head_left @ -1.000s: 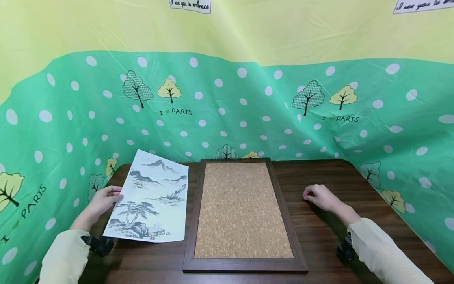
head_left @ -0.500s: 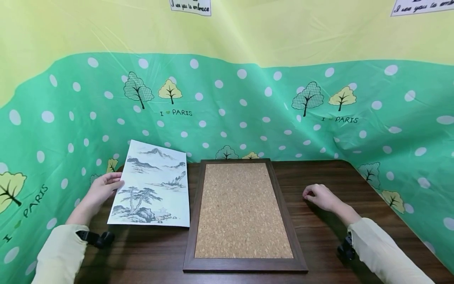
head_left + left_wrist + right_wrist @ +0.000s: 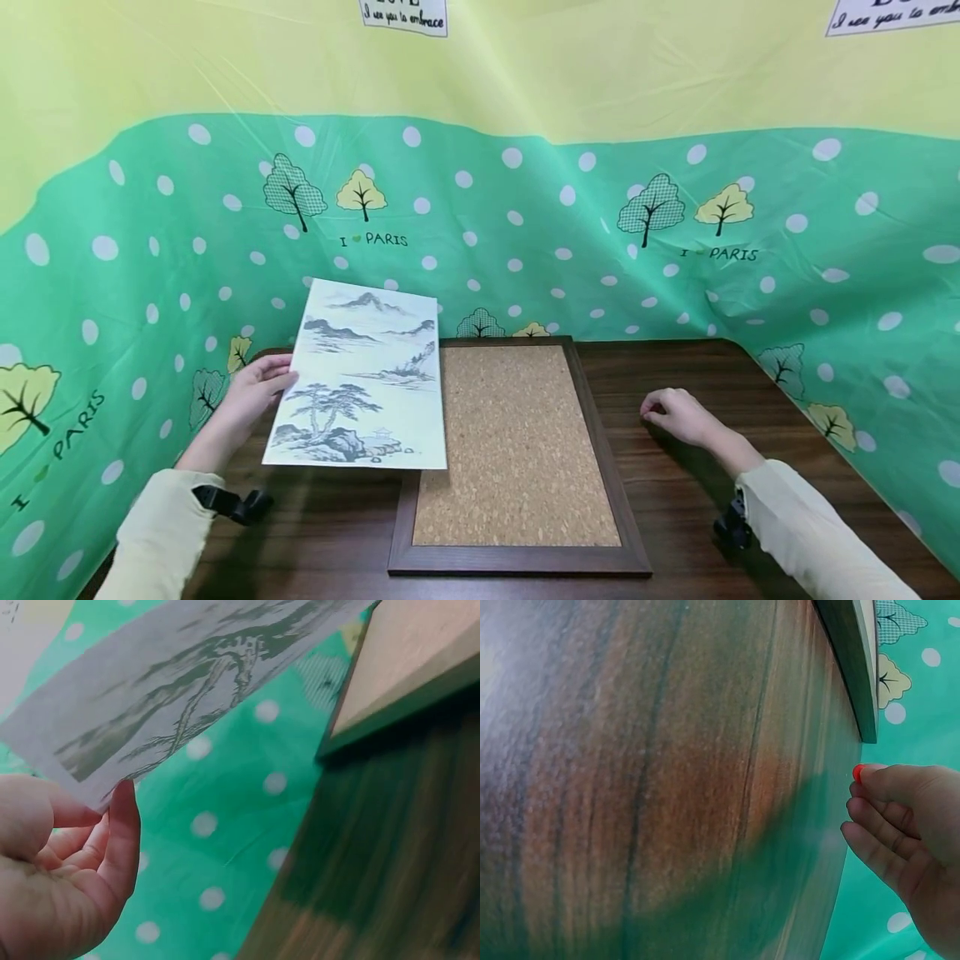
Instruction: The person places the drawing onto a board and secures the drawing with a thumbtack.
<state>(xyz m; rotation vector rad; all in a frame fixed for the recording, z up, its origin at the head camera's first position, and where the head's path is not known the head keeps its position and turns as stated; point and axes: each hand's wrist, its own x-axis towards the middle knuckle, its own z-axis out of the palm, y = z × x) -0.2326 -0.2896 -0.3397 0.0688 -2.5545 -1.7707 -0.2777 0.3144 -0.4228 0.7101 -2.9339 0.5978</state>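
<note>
Left arm (image 3: 161, 529): slanting in from the lower left, kinda angling up toward the middle
Left hand (image 3: 251, 389): pinching, thumb (image 3: 282, 382) pressing against the fingers (image 3: 272, 362)
Right arm (image 3: 813, 521): slanting in from the bottom right, pointing up and inward
Right hand (image 3: 678, 414): pinching too, other fingers (image 3: 877, 844) loosely curling fwiw

head: bright, shadows | left wrist: dimmer, perhaps blurred | right wrist: tabletop (image 3: 690, 787) glare

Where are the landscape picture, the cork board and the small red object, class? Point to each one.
Landscape picture (image 3: 356, 379): head view, on its printed face, near the middle.
Cork board (image 3: 521, 446): head view, on its cork surface.
Small red object (image 3: 857, 773): right wrist view, on its exposed part.
</note>
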